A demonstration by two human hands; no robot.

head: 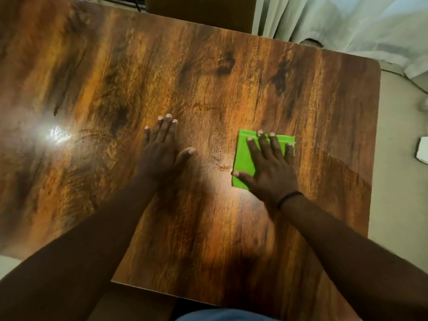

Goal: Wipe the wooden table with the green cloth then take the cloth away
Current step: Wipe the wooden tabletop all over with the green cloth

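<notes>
The wooden surface (208, 89) fills most of the frame, its dark, streaky grain running from the top of the picture down toward the person, with a bright glare at the left and a softer sheen near the centre. The green cloth (245, 156), folded into a flat rectangle, lies on the surface right of centre, well in from the surface's right edge. The right hand (271, 167) lies flat on the cloth, fingers straight and spread, palm down; it presses the cloth rather than clutching it, the thumb stretched out to the cloth's lower left corner and the fingertips reaching its upper edge. A thin black band (289, 198) circles the right wrist. The left hand (162, 151) rests palm down on bare wood just left of centre, fingers straight and close together, thumb held out to the right; it grasps nothing and is apart from the cloth. Both bare forearms run down to the lower corners of the frame. At the upper right, beyond the surface's rounded corner, hangs a pale curtain (347, 19) above a light floor (398, 205). A small white object (422, 151), cut off by the right edge of the frame, lies on that floor. A strip of blue fabric (227, 316) shows at the bottom edge.
</notes>
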